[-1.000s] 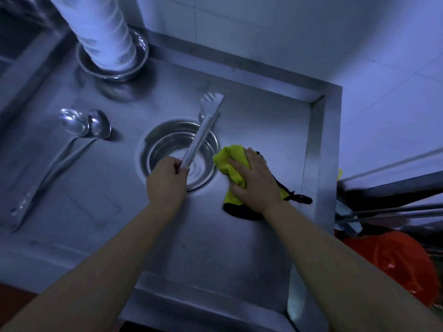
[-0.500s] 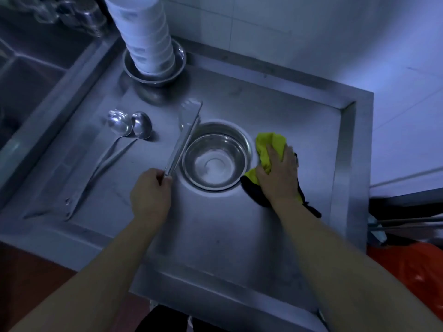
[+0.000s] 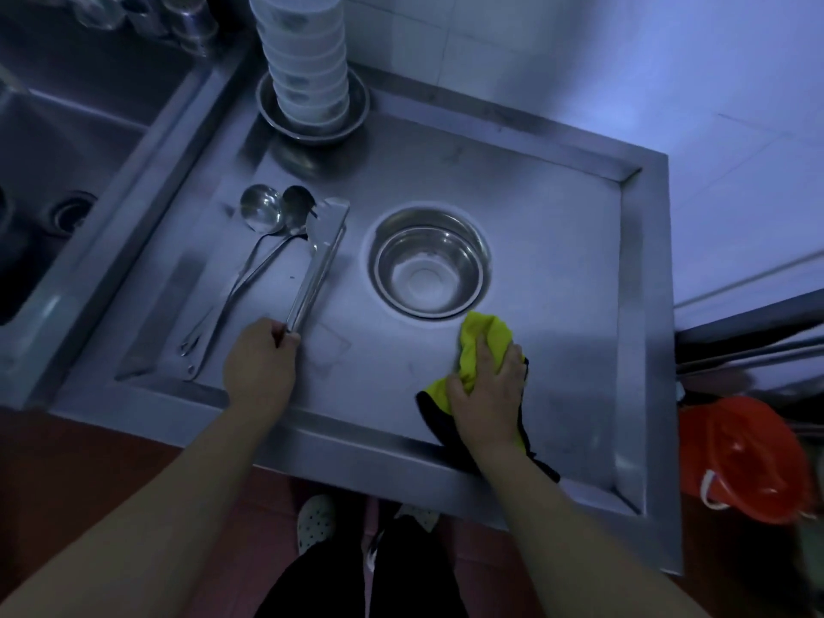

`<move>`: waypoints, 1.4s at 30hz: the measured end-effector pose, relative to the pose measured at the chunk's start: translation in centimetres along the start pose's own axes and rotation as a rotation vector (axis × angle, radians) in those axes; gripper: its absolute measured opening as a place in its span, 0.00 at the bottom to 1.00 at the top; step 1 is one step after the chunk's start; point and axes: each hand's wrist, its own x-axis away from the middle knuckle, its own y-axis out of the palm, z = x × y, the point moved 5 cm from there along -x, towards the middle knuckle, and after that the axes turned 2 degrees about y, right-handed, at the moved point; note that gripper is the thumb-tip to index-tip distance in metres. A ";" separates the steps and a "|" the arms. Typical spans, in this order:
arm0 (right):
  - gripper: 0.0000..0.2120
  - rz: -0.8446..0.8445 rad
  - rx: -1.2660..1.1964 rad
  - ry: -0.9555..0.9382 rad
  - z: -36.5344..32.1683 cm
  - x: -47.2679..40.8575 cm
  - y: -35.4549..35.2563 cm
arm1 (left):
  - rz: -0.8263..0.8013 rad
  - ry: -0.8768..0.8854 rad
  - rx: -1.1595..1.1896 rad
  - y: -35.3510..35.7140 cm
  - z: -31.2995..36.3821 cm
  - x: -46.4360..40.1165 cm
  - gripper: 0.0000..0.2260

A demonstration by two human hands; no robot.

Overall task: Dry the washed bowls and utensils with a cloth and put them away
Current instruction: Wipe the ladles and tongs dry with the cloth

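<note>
My left hand [image 3: 261, 365] grips the handle end of steel tongs [image 3: 319, 256], whose toothed tip lies beside two steel ladles [image 3: 267, 216] on the left of the steel counter [image 3: 557, 225]. My right hand [image 3: 488, 385] grips a yellow and black cloth [image 3: 484, 339] near the counter's front edge. A steel bowl [image 3: 429, 263] sits in a round recess at the middle. A tall stack of white bowls [image 3: 307, 64] stands in a steel dish [image 3: 356, 113] at the back left.
A deep sink [image 3: 67, 140] with a drain lies to the left. A tiled wall [image 3: 579, 51] rises behind the counter. An orange bucket [image 3: 749, 457] stands on the floor at the right, under a dark rack. My feet show below the front edge.
My left hand carried the tongs from over the steel bowl leftward to beside the ladles. My right hand drew the cloth back toward the front edge.
</note>
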 end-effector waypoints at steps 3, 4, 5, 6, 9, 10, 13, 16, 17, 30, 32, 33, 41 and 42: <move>0.36 -0.143 -0.020 -0.008 -2.0 2.2 2.1 | -0.044 0.058 -0.001 -0.5 -0.3 0.0 0.06; 0.37 -0.207 -0.006 -0.042 -2.7 2.8 2.9 | -0.056 0.071 0.007 -0.7 -0.4 0.0 0.07; 0.37 -0.272 0.006 -0.086 -3.4 3.3 3.6 | -0.059 0.079 0.019 -0.9 -0.4 0.1 0.08; 0.37 -0.330 -0.007 -0.126 -4.1 3.7 4.0 | -0.051 0.086 0.030 -1.2 -0.4 0.3 0.10; 0.33 -0.307 -0.223 -0.161 -5.1 3.7 3.0 | 0.018 0.133 0.072 -2.4 0.1 1.1 0.20; 0.30 -0.202 -0.289 -0.117 -4.6 3.1 1.9 | 0.029 0.182 0.086 -2.7 0.5 1.4 0.20; 0.26 -0.056 -0.106 0.021 -2.6 1.4 0.0 | -0.045 0.317 0.101 -2.4 1.7 1.9 0.19; 0.25 -0.208 0.006 0.027 -2.7 0.7 0.9 | -0.154 0.361 0.161 -1.4 2.9 2.5 0.18; 0.24 -0.252 -0.042 0.053 -2.9 0.6 1.2 | -0.178 0.385 0.189 -1.1 3.4 2.9 0.18; 0.18 -0.295 -0.359 -0.080 -7.8 5.3 -8.7 | -0.547 0.941 0.006 -1.3 12.0 7.1 0.30; 0.19 -0.283 -0.346 -0.114 -8.3 6.3 -10.5 | -0.601 1.039 -0.085 -1.4 13.7 7.5 0.29; 0.18 -0.270 -0.336 -0.120 -8.2 6.6 -11.4 | -0.606 1.070 -0.149 -1.5 14.4 7.6 0.25; 0.15 -0.167 -0.180 0.038 -2.6 8.8 -17.0 | -0.897 0.977 -0.035 -1.3 19.0 11.0 0.09; 0.15 -0.133 -0.116 0.025 -1.9 8.6 -18.1 | -0.883 0.992 -0.013 -1.2 20.0 11.7 0.11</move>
